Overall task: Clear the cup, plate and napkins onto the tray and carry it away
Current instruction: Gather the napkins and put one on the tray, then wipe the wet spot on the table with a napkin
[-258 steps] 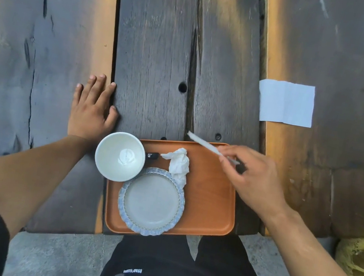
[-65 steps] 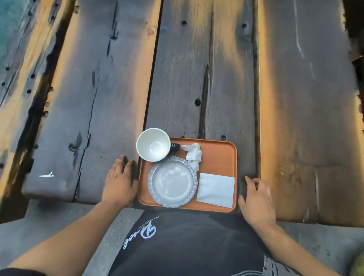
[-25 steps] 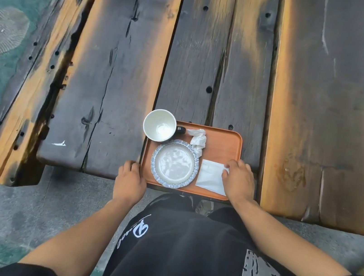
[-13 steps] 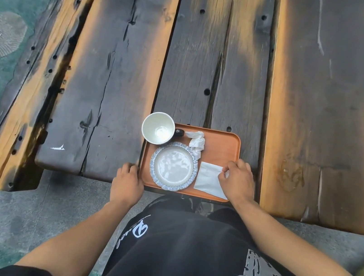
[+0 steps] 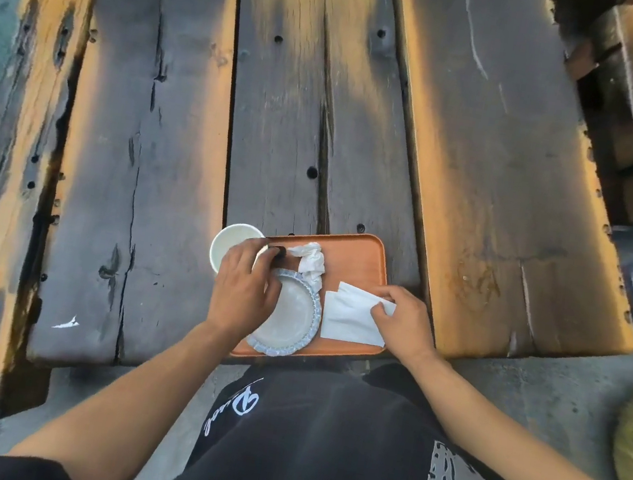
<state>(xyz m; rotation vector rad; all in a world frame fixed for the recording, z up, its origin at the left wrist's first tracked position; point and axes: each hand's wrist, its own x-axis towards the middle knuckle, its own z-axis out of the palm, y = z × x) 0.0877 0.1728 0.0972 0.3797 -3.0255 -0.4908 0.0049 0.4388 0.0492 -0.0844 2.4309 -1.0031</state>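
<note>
My left hand (image 5: 246, 291) reaches across the near-left part of the tray (image 5: 361, 259), fingers curled down at the dark handle of the cup (image 5: 229, 244); they look closed on it, though the knuckles hide the actual contact, so I cannot tell for sure that the grip is firm. The cup stands at the tray's far-left corner, overhanging onto the table (image 5: 158, 181), and my hand covers its near side. My right hand (image 5: 403, 322) lies on the tray's right edge, fingers bent and pinching the right edge of the flat napkin (image 5: 348, 319), one corner of which is lifted and folded over. That napkin lies on the near-right part of the tray. The plate (image 5: 292, 315), with its blue patterned rim, sits on the near-left part, its left side hidden under my left wrist. A crumpled napkin (image 5: 311, 262) rests against the plate's far rim, just right of the cup's handle. The tray itself sits at the near edge of the table, slightly overhanging it toward my black shirt. At the far right, a red and white object and a container are cut off by the frame and blurred.
</note>
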